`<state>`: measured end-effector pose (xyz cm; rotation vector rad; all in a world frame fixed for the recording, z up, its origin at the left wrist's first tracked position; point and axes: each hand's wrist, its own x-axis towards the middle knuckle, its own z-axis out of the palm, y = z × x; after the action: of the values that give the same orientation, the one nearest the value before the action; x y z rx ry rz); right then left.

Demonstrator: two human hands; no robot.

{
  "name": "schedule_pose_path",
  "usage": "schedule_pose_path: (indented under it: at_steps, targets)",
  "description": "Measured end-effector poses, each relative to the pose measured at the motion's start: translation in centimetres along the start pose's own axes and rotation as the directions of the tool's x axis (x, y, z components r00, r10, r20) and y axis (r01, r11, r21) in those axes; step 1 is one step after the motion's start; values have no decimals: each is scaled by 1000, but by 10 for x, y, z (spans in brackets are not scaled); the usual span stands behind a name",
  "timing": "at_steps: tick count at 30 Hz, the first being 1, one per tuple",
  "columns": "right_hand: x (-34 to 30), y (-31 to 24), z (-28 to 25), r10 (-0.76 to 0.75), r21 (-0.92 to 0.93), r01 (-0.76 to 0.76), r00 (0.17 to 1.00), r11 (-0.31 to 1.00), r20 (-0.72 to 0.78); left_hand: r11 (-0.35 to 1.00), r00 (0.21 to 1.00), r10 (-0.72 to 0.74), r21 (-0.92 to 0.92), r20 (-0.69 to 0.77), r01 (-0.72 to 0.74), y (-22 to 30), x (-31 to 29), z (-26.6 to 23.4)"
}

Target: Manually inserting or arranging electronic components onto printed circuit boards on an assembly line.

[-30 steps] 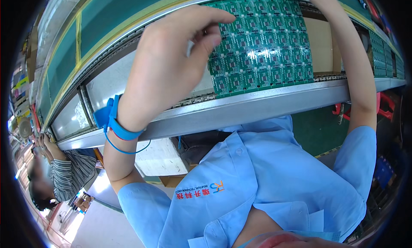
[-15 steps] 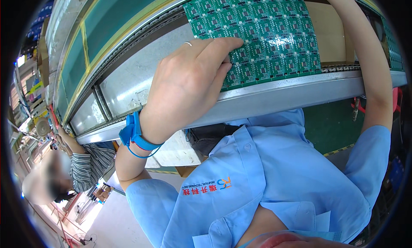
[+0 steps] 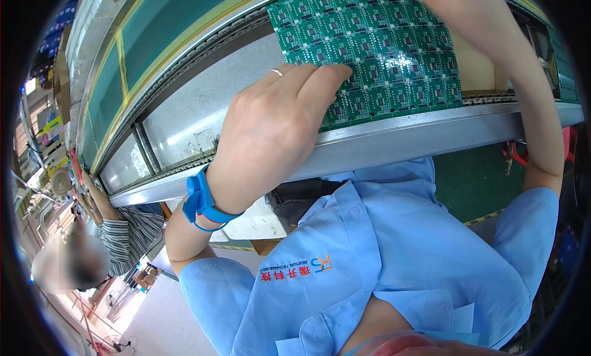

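Note:
A large green circuit board panel, covered with repeating rows of small chips, lies across the rails of a conveyor. Over its left part is my left hand, with a ring and a blue wrist strap. The index fingertip is down at the board near a chip, and the fingers are drawn together; anything small in them is hidden. My right hand reaches over the board's far right corner. It is smeared by motion and cut off by the top of the view, so its fingers do not show.
A metal conveyor rail runs along the near side, with a chain beside it. Beyond the board's right side lies a brown cardboard-like surface. Another green board shows at the far right. A person in a striped sleeve works at the left.
My right hand has come back into view over the board's far right corner. My left hand has shifted slightly right and nearer to me. The board sits a little farther right.

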<state>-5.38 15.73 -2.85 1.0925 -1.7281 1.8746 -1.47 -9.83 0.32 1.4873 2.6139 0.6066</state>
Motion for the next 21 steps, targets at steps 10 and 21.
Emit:
schedule_pose_path:
  at_steps: [10,21]
  targets:
    - [-36,-71,43,595,-726,-293,779,622,195,759,919,-393,-579,-40,300,-21,-3,-20]
    - [-35,-77,51,545,-836,-115,804,536,239,654,908,-417,-676,53,340,-32,-12,-20]
